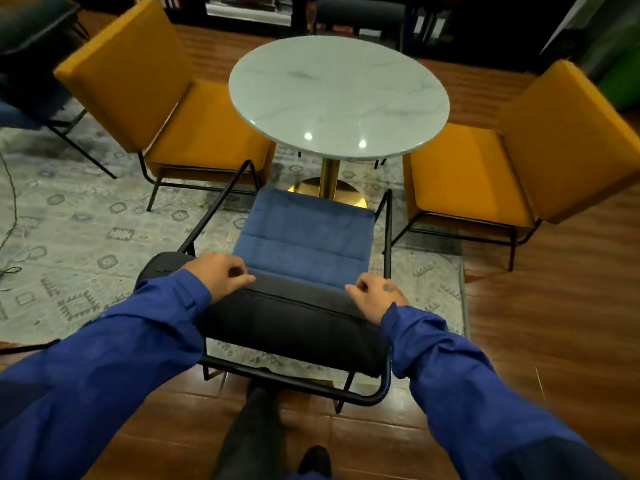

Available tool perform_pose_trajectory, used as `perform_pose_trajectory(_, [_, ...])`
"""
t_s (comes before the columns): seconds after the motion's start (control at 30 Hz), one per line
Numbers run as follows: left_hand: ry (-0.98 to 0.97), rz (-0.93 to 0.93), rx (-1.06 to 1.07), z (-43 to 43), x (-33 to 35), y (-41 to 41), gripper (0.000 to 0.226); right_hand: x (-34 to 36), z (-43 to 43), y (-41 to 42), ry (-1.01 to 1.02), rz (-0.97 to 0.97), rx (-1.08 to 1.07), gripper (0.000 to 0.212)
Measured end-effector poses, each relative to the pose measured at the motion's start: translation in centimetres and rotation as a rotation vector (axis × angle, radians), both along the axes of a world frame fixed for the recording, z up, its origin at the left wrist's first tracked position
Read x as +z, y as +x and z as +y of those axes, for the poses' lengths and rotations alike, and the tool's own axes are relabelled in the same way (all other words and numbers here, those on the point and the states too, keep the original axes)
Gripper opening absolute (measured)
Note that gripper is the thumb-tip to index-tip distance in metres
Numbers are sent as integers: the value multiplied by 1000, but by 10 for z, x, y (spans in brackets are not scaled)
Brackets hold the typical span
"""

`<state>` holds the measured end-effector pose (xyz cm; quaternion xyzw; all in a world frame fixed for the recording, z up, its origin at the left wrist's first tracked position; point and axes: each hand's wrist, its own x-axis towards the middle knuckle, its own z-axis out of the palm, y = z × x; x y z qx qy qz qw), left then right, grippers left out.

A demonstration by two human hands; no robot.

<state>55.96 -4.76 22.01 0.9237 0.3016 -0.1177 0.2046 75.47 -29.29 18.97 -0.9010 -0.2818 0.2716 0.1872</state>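
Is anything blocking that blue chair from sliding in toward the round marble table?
Nothing visible does. The left hand and right hand grip the blue-cushioned black-framed chair by its backrest, and its seat points straight at the round white marble table. A mustard-yellow chair stands off to each side.

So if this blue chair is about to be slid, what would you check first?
1. Left hand grips the backrest: ok.
2. Right hand grips it too: ok.
3. Blue seat carries nothing loose: ok.
4. Room between the seat front and the round table with its gold base: cannot tell, they overlap in this view.
5. Right yellow chair stands apart from the blue chair's frame: ok.
6. Chair legs near the edge of the rug, a possible snag: cannot tell.
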Motion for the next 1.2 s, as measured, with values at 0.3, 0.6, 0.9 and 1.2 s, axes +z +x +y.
perform_pose_trajectory(0.3, [-35,-23,149,114,-35,33,23,-25,46,56,-92,-17,-230,25])
perform_pose_trajectory(0.6, [-32,126,178,213,-91,61,53,-63,72,82,-212,-34,-371,15])
perform_pose_trajectory(0.9, [-65,219,272,233,-138,72,71,-104,66,104,-338,-20,-482,24])
perform_pose_trajectory(1.2, [-123,145,334,244,-160,84,80,-127,78,136,-341,-32,-534,33])
